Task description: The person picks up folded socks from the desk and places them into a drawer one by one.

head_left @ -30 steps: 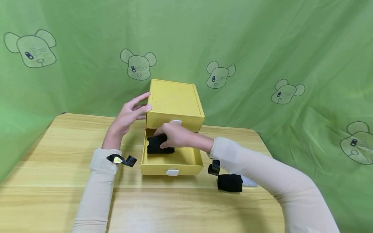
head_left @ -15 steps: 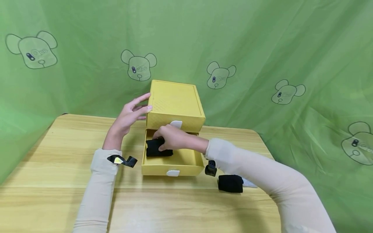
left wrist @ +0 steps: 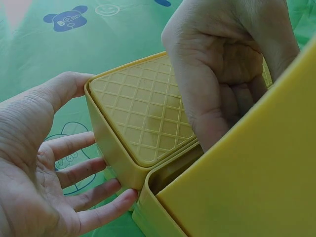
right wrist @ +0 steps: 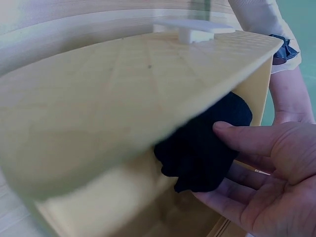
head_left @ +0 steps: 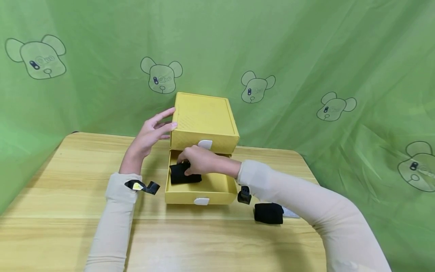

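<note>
A yellow two-tier drawer box (head_left: 204, 113) stands on the table with its lower drawer (head_left: 221, 198) pulled out. Inside that drawer, at its left side, a folded black cloth bundle (head_left: 181, 174) lies under my right hand (head_left: 202, 160). The right wrist view shows my thumb (right wrist: 242, 136) on one face of the bundle and fingers curled beneath it. My left hand (head_left: 151, 134) touches the upper tier's left side, its fingers spread and fairly straight. From the left wrist, my fingertips (left wrist: 129, 196) rest against the side wall.
To the right of the drawer lies another black cloth bundle (head_left: 268, 213), with a pale grey flat item (head_left: 290, 212) partly hidden behind it. A white tab handle (head_left: 201, 201) sticks out from the drawer front. Behind the wooden table (head_left: 85, 162) hangs a green curtain (head_left: 210, 37).
My right hand and the black cloth bundle have shifted slightly toward the drawer's front left. My left hand stays in place on the box.
</note>
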`<state>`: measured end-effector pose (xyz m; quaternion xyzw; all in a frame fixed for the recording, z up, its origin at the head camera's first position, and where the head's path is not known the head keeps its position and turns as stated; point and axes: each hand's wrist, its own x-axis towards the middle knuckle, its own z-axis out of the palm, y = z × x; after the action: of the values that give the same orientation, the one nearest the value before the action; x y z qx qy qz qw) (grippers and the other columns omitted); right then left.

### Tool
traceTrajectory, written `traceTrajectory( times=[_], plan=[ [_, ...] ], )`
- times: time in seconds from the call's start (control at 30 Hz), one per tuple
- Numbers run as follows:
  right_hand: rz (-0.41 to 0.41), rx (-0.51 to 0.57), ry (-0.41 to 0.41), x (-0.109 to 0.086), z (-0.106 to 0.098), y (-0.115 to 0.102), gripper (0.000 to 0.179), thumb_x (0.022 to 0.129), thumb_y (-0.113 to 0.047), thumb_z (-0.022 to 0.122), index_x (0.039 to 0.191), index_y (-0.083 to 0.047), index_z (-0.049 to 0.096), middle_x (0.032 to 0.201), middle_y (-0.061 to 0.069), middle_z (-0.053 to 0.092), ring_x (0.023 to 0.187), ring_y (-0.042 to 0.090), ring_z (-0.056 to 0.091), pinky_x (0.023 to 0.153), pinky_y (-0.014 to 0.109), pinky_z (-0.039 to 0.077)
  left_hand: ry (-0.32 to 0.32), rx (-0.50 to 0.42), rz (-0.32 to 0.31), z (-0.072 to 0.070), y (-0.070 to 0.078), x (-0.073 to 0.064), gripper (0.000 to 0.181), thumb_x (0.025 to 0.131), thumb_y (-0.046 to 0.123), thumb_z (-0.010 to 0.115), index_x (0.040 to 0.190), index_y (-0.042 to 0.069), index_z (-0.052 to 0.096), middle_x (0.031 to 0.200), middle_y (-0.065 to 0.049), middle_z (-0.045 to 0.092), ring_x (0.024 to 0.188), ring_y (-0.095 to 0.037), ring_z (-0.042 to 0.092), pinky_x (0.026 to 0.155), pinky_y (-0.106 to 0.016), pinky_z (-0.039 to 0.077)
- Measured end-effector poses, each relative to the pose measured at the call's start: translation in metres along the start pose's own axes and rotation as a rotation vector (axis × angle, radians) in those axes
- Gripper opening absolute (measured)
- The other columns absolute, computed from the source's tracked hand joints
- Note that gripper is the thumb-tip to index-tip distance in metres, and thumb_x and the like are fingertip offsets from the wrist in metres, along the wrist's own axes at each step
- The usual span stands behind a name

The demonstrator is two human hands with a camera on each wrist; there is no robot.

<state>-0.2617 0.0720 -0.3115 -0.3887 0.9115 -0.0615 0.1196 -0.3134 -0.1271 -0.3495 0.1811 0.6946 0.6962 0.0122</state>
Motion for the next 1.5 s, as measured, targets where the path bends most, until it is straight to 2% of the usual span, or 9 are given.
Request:
traceTrajectory(
  times=[0.2,0.43,0.73,1.03,1.23,1.4,1.5],
  plan=[
    [0.0,-0.023,0.004,0.0,-0.003,-0.002,0.035,0.085,-0.006,0.081,0.119,-0.001,0.073,0.119,0.012,0.075,0.111,0.025,0.07,0.096,0.037,0.059,-0.001,0.0,0.003,0.0,0.0,0.0,0.063,0.098,0.029,0.067,0.156,0.031,0.042,0.163,-0.005,0.037,0.141,-0.029,0.048,0.105,-0.043,0.052],
    [-0.013,0.002,0.016,-0.002,-0.01,-0.003,0.034,0.086,-0.003,0.079,0.119,0.0,0.073,0.116,0.012,0.075,0.108,0.023,0.07,0.094,0.035,0.059,-0.002,-0.002,0.001,0.0,0.001,-0.001,0.062,0.098,0.028,0.066,0.156,0.031,0.042,0.164,-0.005,0.037,0.141,-0.029,0.048,0.106,-0.043,0.052],
    [-0.003,0.075,0.042,-0.02,-0.031,-0.004,0.037,0.088,-0.002,0.077,0.124,0.003,0.07,0.117,0.015,0.075,0.107,0.024,0.071,0.095,0.031,0.059,-0.003,-0.001,-0.006,0.001,0.003,-0.001,0.063,0.098,0.028,0.066,0.156,0.031,0.042,0.163,-0.004,0.038,0.14,-0.028,0.049,0.106,-0.043,0.052],
    [-0.016,0.17,0.117,-0.061,-0.044,0.014,0.039,0.086,0.0,0.078,0.124,0.001,0.07,0.118,0.015,0.075,0.099,0.024,0.073,0.089,0.029,0.061,-0.002,0.005,-0.018,0.001,0.002,-0.002,0.064,0.098,0.03,0.067,0.156,0.031,0.041,0.163,-0.007,0.037,0.141,-0.031,0.047,0.11,-0.047,0.049],
    [0.0,0.251,0.188,-0.094,-0.055,0.031,0.038,0.085,0.001,0.077,0.122,0.003,0.07,0.105,0.013,0.077,0.092,0.021,0.073,0.085,0.03,0.062,0.0,0.002,-0.022,0.001,0.001,-0.002,0.064,0.098,0.03,0.066,0.157,0.031,0.041,0.164,-0.006,0.036,0.141,-0.03,0.047,0.108,-0.045,0.05],
    [0.055,0.294,0.228,-0.125,-0.059,0.053,0.033,0.087,0.001,0.076,0.12,0.003,0.071,0.099,0.011,0.077,0.09,0.02,0.073,0.085,0.034,0.063,-0.002,0.006,-0.016,0.001,0.001,-0.002,0.064,0.098,0.031,0.066,0.157,0.031,0.04,0.164,-0.006,0.035,0.141,-0.031,0.047,0.107,-0.043,0.051],
    [0.112,0.312,0.213,-0.142,-0.058,0.067,0.033,0.088,-0.002,0.076,0.121,0.002,0.071,0.099,0.011,0.077,0.091,0.02,0.073,0.085,0.033,0.063,0.001,0.002,-0.011,0.001,0.001,-0.002,0.064,0.098,0.03,0.066,0.156,0.031,0.041,0.164,-0.006,0.036,0.14,-0.03,0.048,0.107,-0.043,0.051]
  ],
)
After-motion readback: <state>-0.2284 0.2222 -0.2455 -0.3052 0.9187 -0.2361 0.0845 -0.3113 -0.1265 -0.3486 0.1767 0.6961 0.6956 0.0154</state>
